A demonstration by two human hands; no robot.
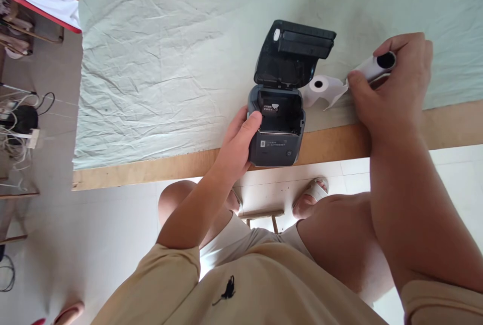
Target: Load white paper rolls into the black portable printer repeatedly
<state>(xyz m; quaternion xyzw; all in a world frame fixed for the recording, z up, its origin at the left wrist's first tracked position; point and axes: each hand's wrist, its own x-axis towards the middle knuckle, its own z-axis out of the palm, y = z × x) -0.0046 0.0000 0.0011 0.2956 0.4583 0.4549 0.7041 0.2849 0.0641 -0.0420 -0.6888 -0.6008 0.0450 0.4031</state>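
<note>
Dark-grey plastic printer (275,145), black plastic lid (287,61) raised toward 12 o'clock: holds its 9 o'clock side in the left hand (238,139), fingers half curled, at the edge of the pale-green cloth-covered table (169,73). At its 2 o'clock, grasps a white dark-cored paper roll (368,67) in the right hand (400,83), fingers wrapped around. Between: smaller white paper roll (311,94), ragged paper strip (335,98) toward 3 o'clock.

Plastic printer (278,139) (glossy lid (268,63)), paper roll (367,68) — seemingly matt, wrinkled cloth (169,63)
</note>
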